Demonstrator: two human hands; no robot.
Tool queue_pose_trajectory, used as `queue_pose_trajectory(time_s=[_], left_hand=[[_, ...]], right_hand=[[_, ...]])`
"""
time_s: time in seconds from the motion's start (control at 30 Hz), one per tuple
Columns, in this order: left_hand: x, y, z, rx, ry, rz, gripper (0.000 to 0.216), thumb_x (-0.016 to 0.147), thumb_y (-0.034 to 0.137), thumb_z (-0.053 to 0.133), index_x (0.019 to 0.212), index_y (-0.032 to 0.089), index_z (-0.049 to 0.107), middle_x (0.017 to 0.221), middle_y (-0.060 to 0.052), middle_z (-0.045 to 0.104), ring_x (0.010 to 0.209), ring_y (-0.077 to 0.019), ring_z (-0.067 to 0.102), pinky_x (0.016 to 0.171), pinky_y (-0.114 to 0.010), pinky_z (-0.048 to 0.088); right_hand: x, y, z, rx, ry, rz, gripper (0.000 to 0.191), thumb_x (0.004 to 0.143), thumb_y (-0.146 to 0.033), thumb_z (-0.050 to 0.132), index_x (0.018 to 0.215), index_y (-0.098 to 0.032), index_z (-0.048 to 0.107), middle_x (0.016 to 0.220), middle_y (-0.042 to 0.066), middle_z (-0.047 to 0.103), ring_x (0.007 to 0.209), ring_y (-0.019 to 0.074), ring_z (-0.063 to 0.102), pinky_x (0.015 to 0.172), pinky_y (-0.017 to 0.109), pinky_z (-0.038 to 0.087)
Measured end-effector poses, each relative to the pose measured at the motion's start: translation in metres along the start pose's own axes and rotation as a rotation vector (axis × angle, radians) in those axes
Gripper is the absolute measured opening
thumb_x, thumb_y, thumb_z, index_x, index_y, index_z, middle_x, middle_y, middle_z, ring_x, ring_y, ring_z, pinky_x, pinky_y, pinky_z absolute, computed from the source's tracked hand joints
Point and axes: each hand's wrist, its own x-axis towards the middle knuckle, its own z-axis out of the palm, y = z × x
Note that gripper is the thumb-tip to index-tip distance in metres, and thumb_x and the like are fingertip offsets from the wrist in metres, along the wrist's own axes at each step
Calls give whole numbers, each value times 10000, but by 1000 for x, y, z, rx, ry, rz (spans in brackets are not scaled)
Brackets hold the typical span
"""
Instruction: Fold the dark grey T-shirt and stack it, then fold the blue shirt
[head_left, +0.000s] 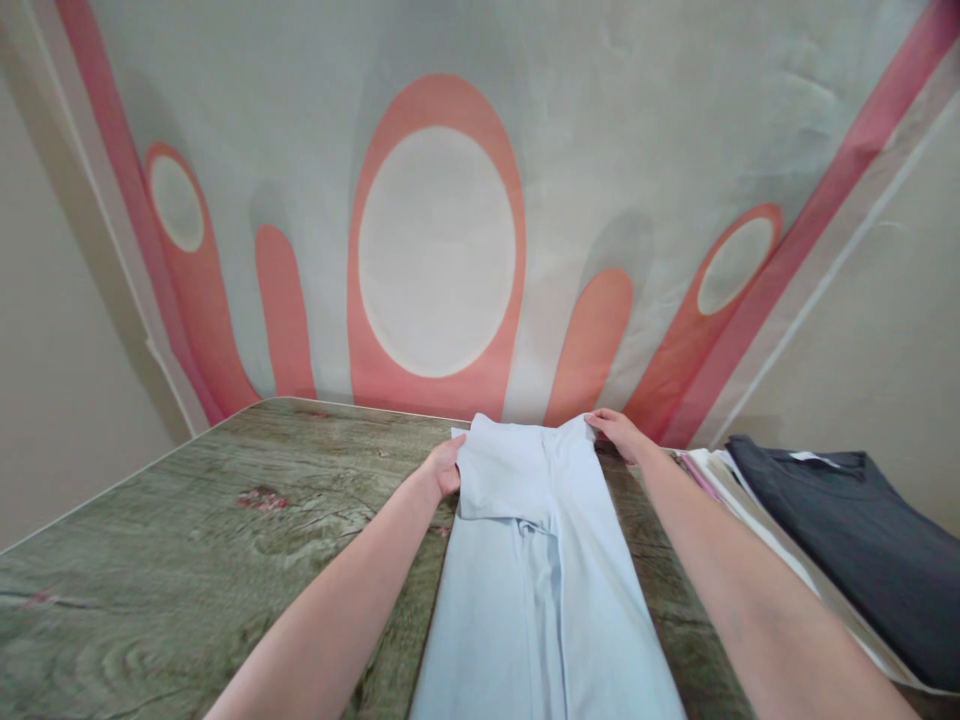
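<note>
A light blue shirt (495, 600) lies lengthwise on the wooden-patterned table, its long sides turned in toward the middle. At its far left, a short flap lies folded across the top. My left hand (448, 465) is closed on the left edge of that flap, with the thumb above. Over at the far right corner, my right hand (616, 430) pinches the cloth between thumb and fingers. The near end of the shirt runs out of view at the bottom.
To the right, a stack of folded clothes has a dark grey T-shirt (847, 540) on top. The table (225, 550) has a greenish wood grain and meets a wall hanging (322, 300) with coral shapes at its far edge.
</note>
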Motion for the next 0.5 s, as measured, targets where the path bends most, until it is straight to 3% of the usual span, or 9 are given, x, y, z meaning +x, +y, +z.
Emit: queue_pose_trajectory(time_s=[0.13,0.33,0.5], left_hand=[[-1,0,1,-17,30,-30,371,922,259,319,1125,31,531,905,-153,678,792,-226,665,793,-345,503],[-1,0,1,-30,19,-36,392,936,243,268,1137,10,510,883,-153,682,804,-216,664,801,-326,497],[0,-1,0,-33,-16,-7,390,939,231,248,1140,23,509,875,-146,684,807,-217,664,822,-339,488]], right_hand=[[-2,-13,-2,149,-78,-34,261,613,-403,639,735,-183,573,631,-3,601,559,119,537,490,220,397],[-5,-23,-9,208,-108,-57,307,593,-448,644,710,-204,498,460,-93,394,379,58,324,352,186,182],[0,-25,-4,140,-100,-47,286,631,-470,586,682,-214,469,436,-100,355,356,64,293,353,192,196]])
